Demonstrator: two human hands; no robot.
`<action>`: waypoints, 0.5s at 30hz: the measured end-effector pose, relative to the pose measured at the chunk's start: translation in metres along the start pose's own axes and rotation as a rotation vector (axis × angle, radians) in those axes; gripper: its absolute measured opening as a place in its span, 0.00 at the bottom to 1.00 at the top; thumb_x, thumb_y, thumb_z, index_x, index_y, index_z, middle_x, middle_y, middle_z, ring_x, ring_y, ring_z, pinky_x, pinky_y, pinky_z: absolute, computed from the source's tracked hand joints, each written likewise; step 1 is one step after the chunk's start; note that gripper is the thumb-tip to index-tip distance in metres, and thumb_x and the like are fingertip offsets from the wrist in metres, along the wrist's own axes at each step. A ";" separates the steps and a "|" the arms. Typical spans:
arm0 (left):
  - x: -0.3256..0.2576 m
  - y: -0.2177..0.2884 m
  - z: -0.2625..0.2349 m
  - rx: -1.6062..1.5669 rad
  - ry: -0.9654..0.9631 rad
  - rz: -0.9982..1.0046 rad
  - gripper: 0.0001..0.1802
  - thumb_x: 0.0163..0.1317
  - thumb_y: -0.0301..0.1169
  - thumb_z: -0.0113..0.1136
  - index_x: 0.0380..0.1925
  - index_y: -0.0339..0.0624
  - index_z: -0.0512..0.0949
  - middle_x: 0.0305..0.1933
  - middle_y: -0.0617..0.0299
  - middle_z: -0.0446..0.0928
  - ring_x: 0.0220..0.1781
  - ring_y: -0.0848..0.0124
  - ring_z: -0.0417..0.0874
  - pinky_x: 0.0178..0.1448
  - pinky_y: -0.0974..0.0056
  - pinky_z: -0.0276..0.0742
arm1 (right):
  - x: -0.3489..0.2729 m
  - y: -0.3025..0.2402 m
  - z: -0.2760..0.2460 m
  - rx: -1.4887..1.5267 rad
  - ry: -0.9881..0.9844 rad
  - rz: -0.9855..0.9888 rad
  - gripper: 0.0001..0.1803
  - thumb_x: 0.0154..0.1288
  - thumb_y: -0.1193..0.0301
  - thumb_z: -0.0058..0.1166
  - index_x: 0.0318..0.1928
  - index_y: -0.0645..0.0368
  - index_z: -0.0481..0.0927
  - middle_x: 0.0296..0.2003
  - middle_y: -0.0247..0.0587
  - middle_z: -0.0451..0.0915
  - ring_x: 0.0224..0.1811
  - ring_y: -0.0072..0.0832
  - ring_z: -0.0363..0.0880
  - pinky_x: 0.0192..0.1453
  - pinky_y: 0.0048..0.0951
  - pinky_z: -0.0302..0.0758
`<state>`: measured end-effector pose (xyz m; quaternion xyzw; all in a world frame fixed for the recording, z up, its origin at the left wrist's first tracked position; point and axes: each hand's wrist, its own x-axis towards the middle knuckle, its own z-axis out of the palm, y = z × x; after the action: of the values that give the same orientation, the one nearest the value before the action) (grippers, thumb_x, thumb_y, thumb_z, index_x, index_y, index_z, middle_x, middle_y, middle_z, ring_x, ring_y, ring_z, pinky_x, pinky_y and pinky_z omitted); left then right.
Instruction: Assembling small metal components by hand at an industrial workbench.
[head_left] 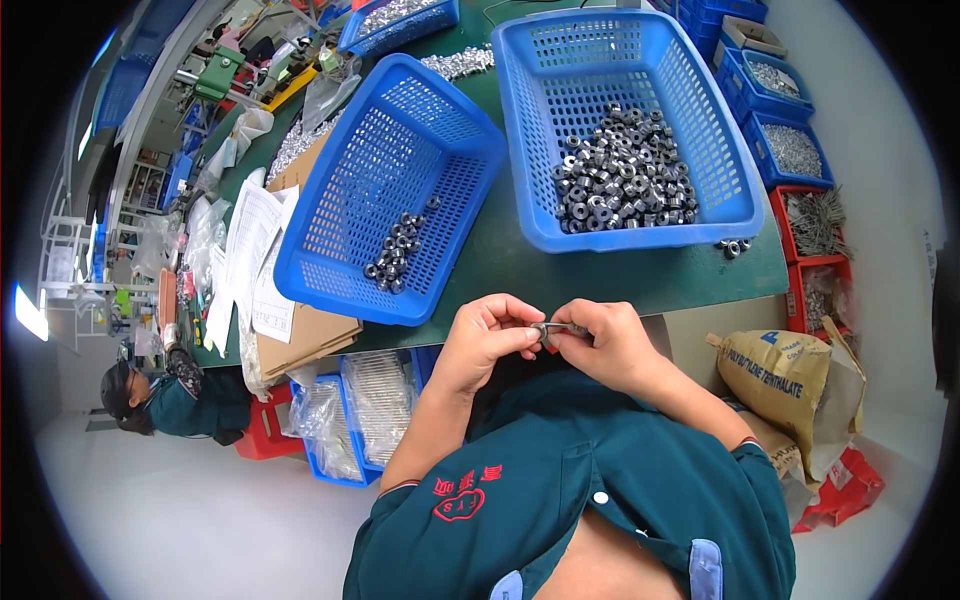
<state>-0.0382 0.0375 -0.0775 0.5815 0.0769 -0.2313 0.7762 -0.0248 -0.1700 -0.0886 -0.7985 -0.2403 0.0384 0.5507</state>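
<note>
Just in front of my chest and the green table's front edge, my two hands meet over small metal things. My left hand (488, 343) is closed, thumb and forefinger pinching a small ring-shaped metal part (540, 328). A thin metal rod-like tool (564, 326) reaches that part, and my right hand (612, 345) is closed around its other end, mostly hidden by the fingers. Beyond, a large blue basket (640, 237) holds a heap of metal bushings (625, 180). To its left, a tilted blue basket (310, 255) holds a smaller group of bushings (398, 248).
Two or three loose bushings (733, 248) lie at the right of the green table (690, 285). Papers (250, 240) and cardboard (310, 345) are at left. Blue bins (790, 150) and red bins (810, 225) stand right, above sacks (775, 375). Another person (190, 400) works far left.
</note>
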 end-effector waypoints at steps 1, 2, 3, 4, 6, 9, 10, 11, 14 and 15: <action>0.000 0.000 0.000 0.001 0.000 0.003 0.10 0.56 0.19 0.65 0.39 0.31 0.80 0.34 0.55 0.83 0.33 0.71 0.85 0.38 0.69 0.83 | 0.001 0.000 -0.001 0.026 -0.040 0.035 0.05 0.56 0.78 0.61 0.35 0.64 0.81 0.25 0.41 0.84 0.26 0.24 0.84 0.29 0.25 0.77; 0.000 0.000 0.001 0.001 0.000 0.002 0.10 0.56 0.19 0.65 0.39 0.31 0.80 0.34 0.55 0.83 0.33 0.71 0.85 0.38 0.69 0.83 | 0.001 0.000 -0.002 0.052 -0.080 0.070 0.05 0.56 0.78 0.61 0.35 0.64 0.81 0.25 0.41 0.83 0.25 0.24 0.83 0.29 0.25 0.77; 0.000 0.000 0.001 0.007 -0.003 0.001 0.10 0.56 0.19 0.65 0.39 0.31 0.80 0.35 0.55 0.83 0.33 0.71 0.85 0.39 0.69 0.83 | 0.001 0.000 -0.002 0.053 -0.079 0.071 0.05 0.56 0.78 0.61 0.35 0.64 0.81 0.25 0.41 0.83 0.25 0.24 0.83 0.29 0.25 0.77; -0.001 0.001 0.002 0.013 -0.005 0.000 0.10 0.56 0.19 0.65 0.39 0.31 0.80 0.35 0.55 0.83 0.33 0.71 0.85 0.39 0.68 0.83 | 0.001 0.000 -0.002 0.073 -0.080 0.073 0.05 0.56 0.78 0.60 0.35 0.64 0.81 0.24 0.41 0.83 0.24 0.25 0.82 0.28 0.26 0.76; -0.001 0.001 0.002 0.022 -0.008 0.001 0.10 0.56 0.18 0.65 0.39 0.31 0.80 0.35 0.55 0.83 0.33 0.71 0.85 0.39 0.68 0.83 | 0.002 -0.001 -0.002 0.094 -0.081 0.077 0.05 0.56 0.78 0.59 0.35 0.64 0.81 0.23 0.40 0.82 0.23 0.25 0.81 0.28 0.26 0.75; -0.002 0.001 0.002 0.031 -0.015 0.005 0.10 0.56 0.18 0.65 0.40 0.31 0.79 0.36 0.55 0.83 0.33 0.71 0.85 0.39 0.68 0.83 | 0.004 -0.004 -0.005 0.132 -0.122 0.147 0.07 0.55 0.75 0.60 0.35 0.64 0.81 0.21 0.46 0.80 0.23 0.37 0.81 0.29 0.33 0.76; -0.002 0.001 0.002 0.032 -0.019 0.010 0.10 0.56 0.18 0.65 0.40 0.31 0.79 0.36 0.55 0.83 0.33 0.71 0.85 0.39 0.68 0.83 | 0.005 -0.005 -0.005 0.158 -0.137 0.161 0.07 0.56 0.75 0.59 0.36 0.65 0.81 0.20 0.45 0.79 0.21 0.34 0.80 0.28 0.33 0.75; -0.002 0.001 0.002 0.033 -0.021 0.008 0.10 0.56 0.18 0.65 0.40 0.31 0.79 0.36 0.55 0.83 0.33 0.71 0.85 0.39 0.68 0.83 | 0.005 -0.004 -0.005 0.184 -0.151 0.175 0.07 0.56 0.76 0.58 0.36 0.65 0.81 0.19 0.43 0.78 0.20 0.32 0.79 0.28 0.32 0.74; -0.003 0.001 0.003 0.038 -0.018 -0.004 0.10 0.57 0.19 0.64 0.39 0.32 0.80 0.35 0.57 0.83 0.33 0.73 0.84 0.40 0.69 0.83 | 0.005 0.001 -0.005 0.274 -0.165 0.189 0.07 0.57 0.75 0.57 0.36 0.66 0.80 0.19 0.39 0.77 0.20 0.24 0.75 0.27 0.28 0.72; -0.003 0.001 0.003 0.025 -0.019 0.000 0.10 0.56 0.19 0.64 0.40 0.32 0.80 0.35 0.57 0.83 0.33 0.73 0.84 0.40 0.68 0.83 | 0.005 0.002 -0.005 0.274 -0.164 0.189 0.07 0.57 0.75 0.57 0.36 0.66 0.80 0.19 0.39 0.77 0.20 0.24 0.75 0.27 0.28 0.72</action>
<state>-0.0410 0.0362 -0.0742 0.5888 0.0667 -0.2375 0.7697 -0.0183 -0.1728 -0.0876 -0.7291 -0.2007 0.1874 0.6269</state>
